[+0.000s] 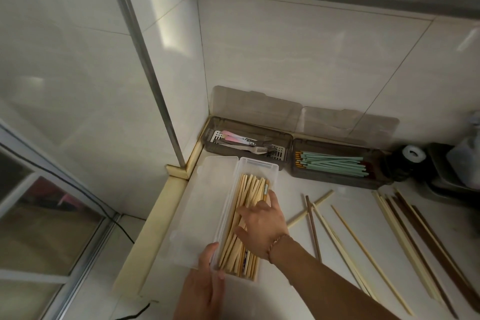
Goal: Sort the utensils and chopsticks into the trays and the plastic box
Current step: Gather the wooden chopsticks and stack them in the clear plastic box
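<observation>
Counter: the white counter (337,215) is carrying everything, running from the tiled wall corner at the back to the near edge.
Loose chopsticks: pale and dark loose chopsticks (405,236) are lying scattered across the right half of the counter, some crossing each other mid-counter, a longer group reaching toward the right edge; these are waiting to be sorted.
Plastic box: the clear plastic box (259,163) is sitting near the left edge of the counter, its long side running from the near edge toward the back corner, with its lid (205,205) lying open flat on the left.
Trays: the cutlery tray (246,141) is standing in the back corner against the wall, holding forks and pastel-handled utensils; the chopstick tray (335,166) is standing just beside it on the right, holding mint-green chopsticks.
Wooden chopsticks: a bundle of wooden chopsticks (249,189) is already filling the plastic box lengthwise.
Right hand: the right hand (262,226) is lying released, fingers spread flat, pressing on the bundle in the box.
Left hand: the left hand (207,270) is grasping the near left corner of the box, steadying it.
Step in hand: by my reading, settling and levelling the pale wooden chopsticks in the box.
Next move: probably calling for the right hand to be lifting off and reaching right for a matching pale stick, leaving the dark ones for elsewhere.
</observation>
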### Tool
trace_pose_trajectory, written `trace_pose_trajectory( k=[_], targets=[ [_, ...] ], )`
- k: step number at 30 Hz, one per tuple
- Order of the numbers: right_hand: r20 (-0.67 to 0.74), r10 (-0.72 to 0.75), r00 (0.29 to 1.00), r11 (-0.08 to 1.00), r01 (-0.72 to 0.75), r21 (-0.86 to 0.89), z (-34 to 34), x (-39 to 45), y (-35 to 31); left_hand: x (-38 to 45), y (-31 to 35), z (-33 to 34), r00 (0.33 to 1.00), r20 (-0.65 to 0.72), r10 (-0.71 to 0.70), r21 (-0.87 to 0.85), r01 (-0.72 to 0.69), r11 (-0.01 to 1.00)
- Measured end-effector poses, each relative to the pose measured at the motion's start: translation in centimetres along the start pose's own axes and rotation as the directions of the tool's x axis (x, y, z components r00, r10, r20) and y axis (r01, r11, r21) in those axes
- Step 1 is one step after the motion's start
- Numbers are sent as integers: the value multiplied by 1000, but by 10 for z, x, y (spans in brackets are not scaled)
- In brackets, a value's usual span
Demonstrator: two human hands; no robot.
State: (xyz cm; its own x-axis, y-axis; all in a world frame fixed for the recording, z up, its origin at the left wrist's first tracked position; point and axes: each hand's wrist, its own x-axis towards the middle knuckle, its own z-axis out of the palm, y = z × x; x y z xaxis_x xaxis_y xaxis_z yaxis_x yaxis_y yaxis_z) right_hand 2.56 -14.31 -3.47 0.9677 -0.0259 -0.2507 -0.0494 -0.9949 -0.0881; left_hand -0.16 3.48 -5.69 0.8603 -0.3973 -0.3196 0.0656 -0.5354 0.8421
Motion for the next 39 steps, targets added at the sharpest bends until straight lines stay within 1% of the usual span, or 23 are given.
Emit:
trace_pose_trajectory(
  k=[2, 3, 4, 6, 7, 8, 9, 10, 12, 13, 15, 17, 18, 21, 23, 25, 27, 28, 30, 32, 34, 36, 39],
  targets=[
    [-38, -22, 999, 999, 24, 48, 2, -2, 2, -1, -5, 0, 999, -38, -28, 8, 28, 1000],
    [-95, -43, 995, 994, 52, 99, 4, -4, 4, -1, -10, 1, 998, -52, -22, 31, 23, 999],
    [-193, -56, 980, 979, 92, 183, 5, -8, 7, -3, -15, 2, 998, -68, 15, 61, -11, 998],
    [-442, 7, 897, 926, 161, 341, 8, -21, 21, -5, -25, 5, 995, -76, 59, 126, -49, 991],
    [-541, 73, 838, 916, 159, 369, 10, -30, 31, -6, -27, 4, 994, -75, 78, 154, -66, 986],
    [-588, 158, 794, 917, 103, 385, 13, -39, 44, -7, -29, 4, 993, -71, 95, 174, -81, 981],
    [-588, 261, 766, 910, 8, 414, 17, -50, 58, -6, -31, 4, 992, -76, 98, 189, -83, 979],
    [-544, 376, 750, 883, -112, 456, 21, -60, 73, -6, -31, 3, 991, -72, 113, 199, -97, 975],
    [-355, 579, 734, 780, -373, 502, 32, -80, 102, -6, -29, 3, 990, -62, 127, 182, -114, 977],
    [-250, 636, 730, 737, -478, 479, 37, -88, 113, -5, -30, 4, 989, -72, 129, 190, -114, 975],
    [-78, 671, 737, 705, -602, 376, 47, -101, 127, -6, -28, 4, 990, -70, 125, 173, -111, 979],
    [25, 677, 735, 683, -641, 350, 53, -107, 130, -5, -24, 3, 991, -58, 120, 161, -110, 981],
    [30, 685, 728, 672, -647, 360, 54, -108, 129, -5, -23, 2, 991, -51, 123, 154, -113, 982],
    [5, 699, 715, 684, -671, 287, 52, -107, 126, -4, -20, 2, 992, -25, 122, 156, -117, 981],
    [-19, 697, 717, 702, -676, 224, 46, -104, 123, -6, -19, 2, 991, -45, 122, 163, -114, 980],
    [-38, 705, 708, 696, -682, 223, 33, -100, 120, -6, -18, 3, 991, -61, 118, 161, -106, 981],
    [-109, 693, 713, 708, -645, 288, 16, -94, 117, -5, -19, 4, 992, -53, 114, 140, -106, 985],
    [-169, 669, 724, 724, -582, 370, 6, -89, 113, -3, -21, 4, 993, -45, 113, 131, -107, 986],
    [-282, 624, 729, 722, -398, 566, -17, -77, 100, 0, -24, 4, 995, -33, 96, 113, -92, 989],
    [-366, 565, 740, 709, -208, 674, -37, -62, 79, 2, -29, 5, 996, -26, 86, 105, -83, 991],
    [-404, 456, 793, 734, -78, 675, -45, -44, 54, 2, -32, 4, 996, -24, 84, 106, -81, 991],
    [-422, 350, 836, 762, 8, 647, -43, -26, 33, 2, -31, 3, 998, -11, 69, 119, -68, 991],
    [-389, 268, 882, 828, -5, 560, -29, -3, 15, 3, -26, 2, 999, -1, 45, 114, -45, 992]
  ],
)
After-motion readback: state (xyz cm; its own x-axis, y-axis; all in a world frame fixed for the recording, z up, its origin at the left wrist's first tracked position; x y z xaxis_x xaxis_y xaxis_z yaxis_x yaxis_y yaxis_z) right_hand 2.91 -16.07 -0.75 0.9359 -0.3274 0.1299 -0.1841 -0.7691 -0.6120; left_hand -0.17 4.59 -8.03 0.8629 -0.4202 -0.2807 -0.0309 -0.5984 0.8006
